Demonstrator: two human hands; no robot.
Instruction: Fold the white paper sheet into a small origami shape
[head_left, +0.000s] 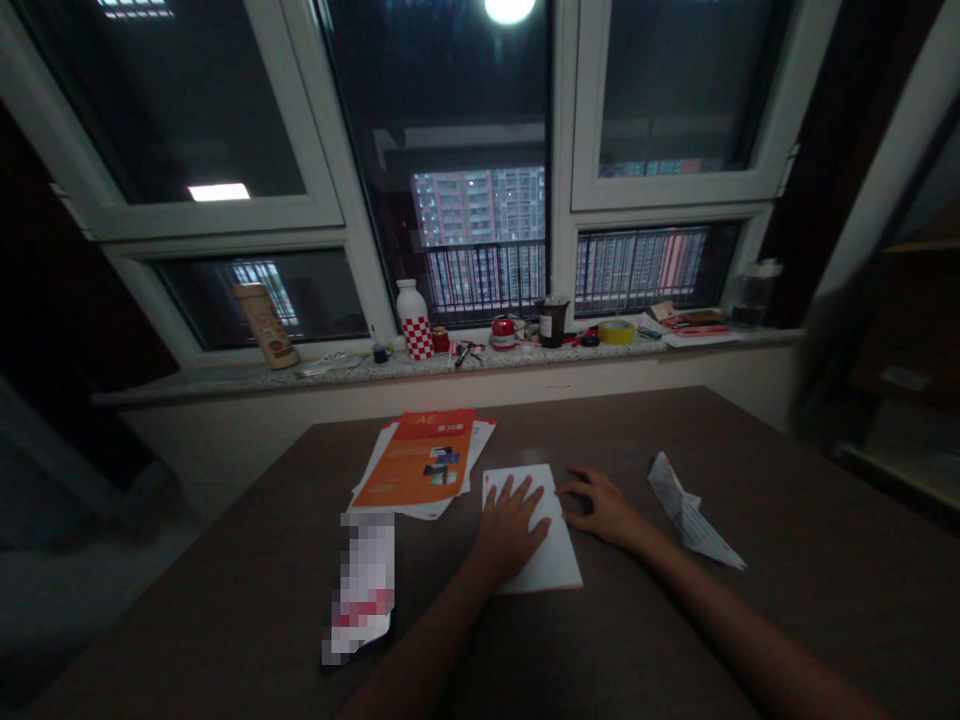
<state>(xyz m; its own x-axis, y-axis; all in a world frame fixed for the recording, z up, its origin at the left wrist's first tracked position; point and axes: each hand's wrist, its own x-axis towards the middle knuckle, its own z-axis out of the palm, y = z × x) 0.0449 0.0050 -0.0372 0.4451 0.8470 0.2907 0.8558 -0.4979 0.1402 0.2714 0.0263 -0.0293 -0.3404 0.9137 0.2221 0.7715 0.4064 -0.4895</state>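
Observation:
A white folded sheet of paper [551, 565] lies on the dark brown table [675, 640] in front of me. My left hand [510, 528] rests flat on it with the fingers spread, pressing it down. My right hand [600, 505] lies at the sheet's right edge, fingers curled with the tips on the paper's border. A folded paper plane [690, 512] sits on the table just right of my right hand.
A stack of orange and white leaflets [420, 462] lies left of the sheet. A blurred-out object [364, 588] lies nearer to me on the left. The windowsill [300, 378] holds a checked bottle [415, 320], a dark cup [553, 322], yellow tape [616, 331] and small items.

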